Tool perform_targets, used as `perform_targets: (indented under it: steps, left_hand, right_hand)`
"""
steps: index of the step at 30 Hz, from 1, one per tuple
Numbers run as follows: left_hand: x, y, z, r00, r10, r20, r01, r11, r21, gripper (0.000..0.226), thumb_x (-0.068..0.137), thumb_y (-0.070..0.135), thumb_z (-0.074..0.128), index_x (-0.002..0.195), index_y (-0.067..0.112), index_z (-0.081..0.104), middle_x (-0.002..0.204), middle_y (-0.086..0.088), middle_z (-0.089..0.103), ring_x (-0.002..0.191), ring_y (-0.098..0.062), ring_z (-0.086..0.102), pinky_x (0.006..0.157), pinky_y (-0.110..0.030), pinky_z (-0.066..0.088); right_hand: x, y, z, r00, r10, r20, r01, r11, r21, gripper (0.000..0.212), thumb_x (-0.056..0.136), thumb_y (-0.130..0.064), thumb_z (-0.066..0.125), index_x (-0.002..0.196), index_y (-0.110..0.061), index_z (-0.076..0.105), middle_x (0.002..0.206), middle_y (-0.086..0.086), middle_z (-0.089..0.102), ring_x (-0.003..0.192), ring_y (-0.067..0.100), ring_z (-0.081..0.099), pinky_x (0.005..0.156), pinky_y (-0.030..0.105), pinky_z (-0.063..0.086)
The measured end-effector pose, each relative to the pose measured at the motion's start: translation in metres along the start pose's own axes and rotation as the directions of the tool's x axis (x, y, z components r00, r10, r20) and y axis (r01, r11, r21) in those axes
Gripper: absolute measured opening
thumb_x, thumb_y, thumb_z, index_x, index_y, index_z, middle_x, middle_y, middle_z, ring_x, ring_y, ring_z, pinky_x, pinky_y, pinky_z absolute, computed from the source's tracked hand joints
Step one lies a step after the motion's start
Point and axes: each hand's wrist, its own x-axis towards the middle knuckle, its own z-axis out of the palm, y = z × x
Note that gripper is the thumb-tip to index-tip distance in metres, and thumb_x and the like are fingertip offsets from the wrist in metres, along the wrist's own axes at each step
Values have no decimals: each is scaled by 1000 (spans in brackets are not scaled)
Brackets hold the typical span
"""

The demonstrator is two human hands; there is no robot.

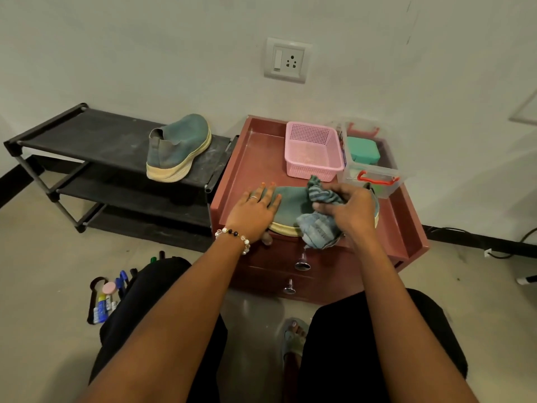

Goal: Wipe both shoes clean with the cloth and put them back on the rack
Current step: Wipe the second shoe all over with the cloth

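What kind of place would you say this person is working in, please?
Probably a room in a home: a low black shoe rack against a plain wall, a small maroon drawer cabinet and a wall socket.

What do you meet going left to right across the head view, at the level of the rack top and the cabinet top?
Black shoe rack → shoe on the rack → left hand → cloth → right hand → clear lidded box.

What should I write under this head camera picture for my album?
Left hand steadies a teal shoe while the right hand wipes it with a cloth.
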Motion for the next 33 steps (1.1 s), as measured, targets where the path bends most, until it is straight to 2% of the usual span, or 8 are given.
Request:
perform_targets:
  steps: [6,11,14,18,23,27,29,33]
  left_hand:
    - [-15,14,3,999,-20,-49,22,999,44,77,91,41,57,151,10,20,158,-23,7,144,-43,12,119,-48,10]
    - [-21,10,-14,998,16,-67,-18,999,-29,53,95,34,52,141,12,39,152,-15,31,139,-39,29,113,-44,27]
    - [-25,1,-26,997,31,-73,-39,993,-115,47,93,32,56,135,14,47,142,-8,44,132,-31,40,103,-40,39]
    - [-27,-3,-29,996,32,-79,-42,991,-124,50,91,31,57,136,14,42,136,-7,48,122,-28,48,94,-38,42]
    - [-25,-2,-29,997,20,-78,-28,994,-109,60,93,31,56,144,10,32,144,-10,43,132,-30,41,102,-38,38]
    - [-27,-4,-31,997,22,-78,-30,994,-107,63,95,28,54,148,10,26,150,-10,37,139,-28,33,109,-35,32]
    - [-28,-6,-34,996,27,-81,-36,993,-116,59,94,26,54,146,12,29,146,-10,41,133,-28,39,104,-37,36]
    - [-24,-7,-32,998,47,-51,-52,993,-105,55,93,26,54,143,16,32,144,-8,44,130,-27,42,101,-39,41]
  right_hand:
    - [-6,16,-1,992,74,-104,-59,989,134,49,63,-1,83,109,-11,68,96,2,72,88,18,69,81,40,58]
    - [-10,20,4,976,-193,-101,178,974,-137,61,69,-5,78,126,-18,59,113,0,67,104,15,62,95,38,51]
    - [-15,19,6,945,-327,-8,287,843,-455,64,74,-2,70,134,-14,51,126,5,57,114,27,52,102,40,44]
    - [-40,20,30,965,-239,105,240,658,-714,77,76,-10,70,144,-11,33,152,16,24,135,35,23,115,39,22]
    - [-63,11,65,903,-325,281,416,497,-762,80,79,-5,58,148,0,18,157,19,13,146,33,6,116,47,-7]
    - [-59,10,61,833,-334,441,549,402,-733,81,80,-4,55,150,-3,15,159,11,12,147,23,4,116,43,-13]
    - [-43,16,44,858,-303,414,505,352,-788,82,82,-5,54,151,-8,11,160,7,6,148,20,1,116,41,-11]
    - [-23,28,20,949,-202,241,304,401,-864,78,87,-4,52,152,-12,10,160,1,-1,147,29,-6,115,55,-4]
